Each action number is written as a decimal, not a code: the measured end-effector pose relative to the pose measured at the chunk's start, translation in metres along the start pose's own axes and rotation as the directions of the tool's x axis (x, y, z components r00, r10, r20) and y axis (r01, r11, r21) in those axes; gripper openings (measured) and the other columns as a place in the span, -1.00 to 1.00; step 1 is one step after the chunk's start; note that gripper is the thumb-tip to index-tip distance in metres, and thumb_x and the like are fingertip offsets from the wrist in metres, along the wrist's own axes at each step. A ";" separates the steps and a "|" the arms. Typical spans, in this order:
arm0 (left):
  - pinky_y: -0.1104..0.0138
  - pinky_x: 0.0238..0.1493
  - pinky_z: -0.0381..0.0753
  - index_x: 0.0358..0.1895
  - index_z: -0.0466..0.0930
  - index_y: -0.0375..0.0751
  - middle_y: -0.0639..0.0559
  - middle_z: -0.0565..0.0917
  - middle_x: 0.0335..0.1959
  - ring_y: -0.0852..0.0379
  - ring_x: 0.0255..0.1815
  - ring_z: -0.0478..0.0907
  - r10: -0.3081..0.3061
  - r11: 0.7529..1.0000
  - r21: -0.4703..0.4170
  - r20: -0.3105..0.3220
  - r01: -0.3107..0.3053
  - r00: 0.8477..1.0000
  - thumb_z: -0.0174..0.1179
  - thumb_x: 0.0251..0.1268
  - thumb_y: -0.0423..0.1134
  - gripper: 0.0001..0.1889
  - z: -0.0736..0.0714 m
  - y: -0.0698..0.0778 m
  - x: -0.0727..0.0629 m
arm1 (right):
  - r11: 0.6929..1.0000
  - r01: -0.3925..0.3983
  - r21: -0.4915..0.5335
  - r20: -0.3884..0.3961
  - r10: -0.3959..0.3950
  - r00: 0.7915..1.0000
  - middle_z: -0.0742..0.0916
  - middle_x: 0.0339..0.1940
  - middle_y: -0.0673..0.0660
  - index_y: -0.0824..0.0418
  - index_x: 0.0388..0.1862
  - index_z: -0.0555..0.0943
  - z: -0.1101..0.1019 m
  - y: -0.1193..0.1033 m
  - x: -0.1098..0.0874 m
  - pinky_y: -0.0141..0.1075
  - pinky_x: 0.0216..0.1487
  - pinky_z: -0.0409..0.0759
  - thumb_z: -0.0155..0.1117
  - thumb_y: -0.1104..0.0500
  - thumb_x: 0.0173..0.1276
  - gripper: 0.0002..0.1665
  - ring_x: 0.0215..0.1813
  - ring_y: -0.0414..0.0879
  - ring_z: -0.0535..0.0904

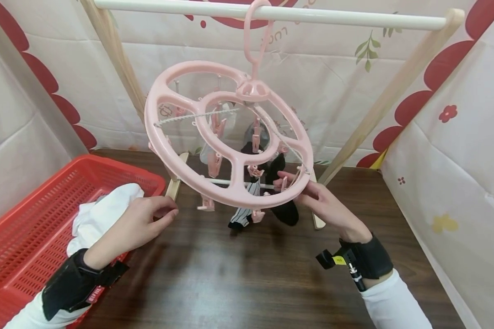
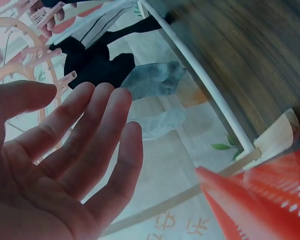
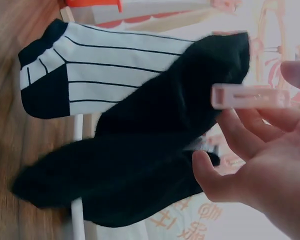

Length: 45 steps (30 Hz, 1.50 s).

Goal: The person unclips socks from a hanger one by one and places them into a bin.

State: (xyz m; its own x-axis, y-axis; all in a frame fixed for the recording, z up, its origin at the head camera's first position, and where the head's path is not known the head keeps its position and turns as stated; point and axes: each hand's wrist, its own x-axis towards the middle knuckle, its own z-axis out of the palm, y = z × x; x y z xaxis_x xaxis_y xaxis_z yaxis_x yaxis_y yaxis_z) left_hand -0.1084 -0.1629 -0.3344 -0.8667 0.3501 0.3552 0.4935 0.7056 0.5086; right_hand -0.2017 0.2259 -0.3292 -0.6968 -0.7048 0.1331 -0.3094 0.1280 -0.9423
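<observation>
Basket [image 1: 33, 258], red and slotted, stands at the far left beside the person's left arm, probably so that whatever lies in it stays within easy reach. White cloth [image 1: 96, 219] sits bunched inside it, against the near side of the left hand [image 1: 144, 219] as the head view shows it. That hand holds nothing: its fingers are loosely bent and apart, the palm bare in the left wrist view, presumably because one hand is enough at the clips just now.

Next comes the left wooden leg [image 1: 115, 55] of a stand, splayed to keep the top bar [image 1: 346, 17] steady and high. Over that bar goes the hook [image 1: 248, 41] of the pink hanger [image 1: 237, 176], which leaves its ring free to tilt; it dips toward the near side, perhaps under uneven weight or the right hand's touch. Clips dangle round the ring so that each piece can hang apart. A grey sock [image 2: 152, 80] hangs toward the back, the striped sock [image 3: 125, 60] nearer, and dark socks [image 3: 155, 120] just right of it.

At the ring's right side, the right hand [image 1: 323, 203] has its fingers around a pink clip [image 3: 250, 96] by the upper edge of a dark sock; whether thumb and finger pinch it, I cannot tell. Beyond stands the right wooden leg [image 1: 391, 98], matching the other in its outward slant
</observation>
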 end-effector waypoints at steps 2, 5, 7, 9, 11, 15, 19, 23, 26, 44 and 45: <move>0.27 -0.39 0.58 -0.36 0.63 -0.20 0.22 0.59 -0.48 0.31 -0.45 0.54 0.009 1.000 -0.013 0.011 -0.009 1.000 0.26 0.18 -0.41 -0.96 0.002 0.002 0.000 | 0.999 0.005 -0.039 0.028 -0.004 1.000 0.41 0.40 0.18 0.29 0.47 0.22 0.004 -0.003 -0.005 -0.31 0.24 0.33 -0.03 0.28 0.53 -0.44 0.35 -0.09 0.33; 0.27 -0.39 0.56 -0.36 0.63 -0.20 0.22 0.58 -0.48 0.30 -0.45 0.52 0.028 0.999 -0.022 0.017 -0.027 0.999 0.26 0.16 -0.42 -0.95 0.005 0.005 0.002 | 0.997 0.039 -0.074 0.060 -0.034 0.998 0.39 0.42 0.14 0.31 0.44 0.25 0.012 -0.007 -0.010 -0.31 0.20 0.34 -0.06 0.31 0.53 -0.47 0.27 -0.10 0.35; 0.29 -0.39 0.54 -0.36 0.64 -0.21 0.22 0.58 -0.48 0.30 -0.45 0.51 0.048 0.999 -0.012 0.016 -0.047 0.999 0.26 0.16 -0.41 -0.96 0.008 0.007 0.003 | 0.994 0.085 -0.074 0.066 -0.081 0.995 0.44 0.36 0.15 0.34 0.43 0.26 0.018 -0.009 -0.010 -0.29 0.16 0.37 -0.09 0.34 0.53 -0.49 0.18 -0.08 0.38; 0.30 -0.39 0.52 -0.36 0.65 -0.21 0.23 0.58 -0.49 0.31 -0.45 0.49 0.072 0.997 -0.003 0.014 -0.072 0.997 0.26 0.16 -0.40 -0.97 0.012 0.009 0.005 | 0.987 0.147 -0.066 0.063 -0.143 0.988 0.49 0.29 0.19 0.40 0.39 0.28 0.024 -0.009 -0.009 -0.29 0.14 0.38 -0.12 0.40 0.51 -0.51 0.12 -0.05 0.40; 0.31 -0.40 0.51 -0.36 0.65 -0.21 0.24 0.57 -0.49 0.31 -0.46 0.48 0.094 0.995 -0.014 0.023 -0.094 0.995 0.26 0.18 -0.38 -0.99 0.017 0.011 0.006 | 0.984 0.166 -0.067 0.043 -0.164 0.986 0.54 0.20 0.16 0.39 0.37 0.31 0.030 -0.011 -0.007 -0.32 0.09 0.41 -0.10 0.40 0.51 -0.53 0.07 -0.08 0.43; 0.35 -0.38 0.49 -0.38 0.62 -0.14 0.28 0.52 -0.49 0.34 -0.46 0.45 0.138 0.989 -0.058 0.056 -0.134 0.989 0.23 0.19 -0.41 -0.92 0.027 0.018 0.011 | 0.983 0.175 -0.060 -0.009 -0.175 0.984 0.62 0.06 0.21 0.42 0.22 0.41 0.043 -0.013 -0.006 -0.33 0.00 0.50 0.01 0.41 0.46 -0.63 -0.01 -0.12 0.52; 0.36 -0.32 0.50 -0.35 0.60 -0.08 0.29 0.52 -0.47 0.35 -0.41 0.46 0.181 0.981 -0.081 0.094 -0.174 0.979 0.21 0.15 -0.45 -0.85 0.035 0.024 0.015 | 0.985 0.170 -0.008 -0.060 -0.170 0.984 0.65 -0.05 0.36 0.47 0.08 0.46 0.057 -0.015 -0.006 -0.30 -0.07 0.56 0.10 0.43 0.40 -0.71 -0.06 -0.11 0.59; 0.35 -0.24 0.55 -0.29 0.60 -0.10 0.25 0.59 -0.37 0.33 -0.32 0.53 0.214 0.971 -0.133 0.104 -0.200 0.971 0.25 0.13 -0.46 -0.84 0.038 0.028 0.017 | 0.990 0.132 0.052 -0.105 -0.126 0.986 0.66 -0.06 0.37 0.46 0.07 0.49 0.071 -0.018 -0.003 -0.26 -0.07 0.58 0.18 0.40 0.37 -0.69 -0.05 -0.08 0.62; 0.32 -0.20 0.56 -0.27 0.60 -0.11 0.22 0.62 -0.33 0.30 -0.26 0.56 0.236 0.961 -0.167 0.088 -0.220 0.968 0.33 0.12 -0.40 -0.84 0.041 0.030 0.018 | 0.992 0.096 0.081 -0.132 -0.085 0.988 0.68 -0.04 0.32 0.43 0.10 0.49 0.080 -0.021 0.001 -0.24 -0.04 0.58 0.22 0.38 0.35 -0.66 -0.01 -0.04 0.62; 0.29 -0.18 0.54 -0.08 0.60 -0.20 0.15 0.65 -0.23 0.30 -0.23 0.54 0.189 0.972 -0.161 0.085 -0.174 0.978 0.29 0.14 -0.34 -0.75 0.048 0.038 0.018 | 0.974 0.131 0.184 -0.242 -0.084 0.967 0.68 -0.09 0.24 0.37 0.04 0.53 0.133 -0.024 0.026 -0.15 -0.01 0.57 0.30 0.38 0.28 -0.66 0.00 0.04 0.62; 0.31 -0.22 0.53 -0.09 0.61 -0.21 0.14 0.65 -0.25 0.30 -0.27 0.53 0.177 0.975 -0.153 0.082 -0.163 0.981 0.27 0.12 -0.37 -0.75 0.048 0.037 0.018 | 0.974 0.128 0.184 -0.253 -0.079 0.964 0.69 -0.09 0.23 0.36 0.07 0.53 0.134 -0.024 0.027 -0.15 -0.01 0.58 0.30 0.38 0.28 -0.63 0.00 0.04 0.63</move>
State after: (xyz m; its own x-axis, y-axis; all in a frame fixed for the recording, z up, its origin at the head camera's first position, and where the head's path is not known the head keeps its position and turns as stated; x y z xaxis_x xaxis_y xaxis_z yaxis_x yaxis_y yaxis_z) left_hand -0.1090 -0.1011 -0.3465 -0.7687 0.5187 0.3743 0.6335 0.5362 0.5579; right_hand -0.1265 0.1103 -0.3438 -0.8111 -0.5134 0.2804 -0.2715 -0.0941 -0.9578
